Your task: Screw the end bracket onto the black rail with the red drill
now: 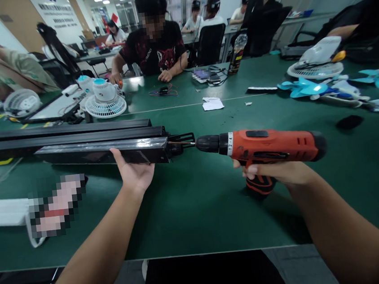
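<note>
A red and black cordless drill (pixel 274 145) lies level with its chuck pointing left, and my right hand (pixel 276 172) is wrapped round its grip. From the chuck a thin bit reaches the open bracket at the right end of a long black bar (pixel 143 151). Whether the bit meets a screw there is too small to tell. My left hand (pixel 135 172) holds this bar from the near side, thumb up against its face and fingers hidden beneath. Two more long black bars (pixel 107 135) lie behind it, roughly parallel.
Across the green table (pixel 197 213) a person (pixel 155 41) works with both hands. White fan parts (pixel 106 103) stand back left, blue fan blades (pixel 305 87) at right. A bottle (pixel 237 55), paper scraps (pixel 212 103) and a blurred pink item (pixel 62 203) also lie about.
</note>
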`<state>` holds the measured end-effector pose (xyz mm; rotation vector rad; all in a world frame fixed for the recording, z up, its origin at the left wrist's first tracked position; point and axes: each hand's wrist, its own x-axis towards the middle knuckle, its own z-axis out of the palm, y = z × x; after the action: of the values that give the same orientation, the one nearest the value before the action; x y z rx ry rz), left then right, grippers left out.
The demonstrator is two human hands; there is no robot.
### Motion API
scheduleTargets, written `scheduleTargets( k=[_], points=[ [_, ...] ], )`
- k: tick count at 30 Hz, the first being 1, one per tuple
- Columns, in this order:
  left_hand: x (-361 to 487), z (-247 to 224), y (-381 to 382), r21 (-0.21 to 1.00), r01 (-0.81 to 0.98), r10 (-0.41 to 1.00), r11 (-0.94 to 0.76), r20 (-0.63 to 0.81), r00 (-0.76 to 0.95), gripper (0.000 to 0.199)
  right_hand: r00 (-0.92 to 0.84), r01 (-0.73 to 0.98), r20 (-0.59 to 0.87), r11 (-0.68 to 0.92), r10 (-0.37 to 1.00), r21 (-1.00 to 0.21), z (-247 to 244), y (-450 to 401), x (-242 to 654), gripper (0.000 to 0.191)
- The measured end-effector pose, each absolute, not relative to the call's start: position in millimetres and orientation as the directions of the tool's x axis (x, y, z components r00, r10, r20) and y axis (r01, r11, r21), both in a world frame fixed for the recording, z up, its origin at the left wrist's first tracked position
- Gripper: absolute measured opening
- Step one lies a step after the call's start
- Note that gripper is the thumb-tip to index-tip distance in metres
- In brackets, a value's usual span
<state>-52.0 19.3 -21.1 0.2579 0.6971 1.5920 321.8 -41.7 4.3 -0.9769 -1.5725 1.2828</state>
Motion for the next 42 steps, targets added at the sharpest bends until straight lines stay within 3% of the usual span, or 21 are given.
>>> scheduleTargets(
  k=[42],
  points=[
    [-55.8, -26.0, 20.4, 0.554, -0.832, 0.964, 0.003, -0.223, -0.145, 0.087, -0.347, 0.062, 0.163, 0.196, 0.924, -0.979, 7.6, -42.1, 319.6, 0.019]
  ],
)
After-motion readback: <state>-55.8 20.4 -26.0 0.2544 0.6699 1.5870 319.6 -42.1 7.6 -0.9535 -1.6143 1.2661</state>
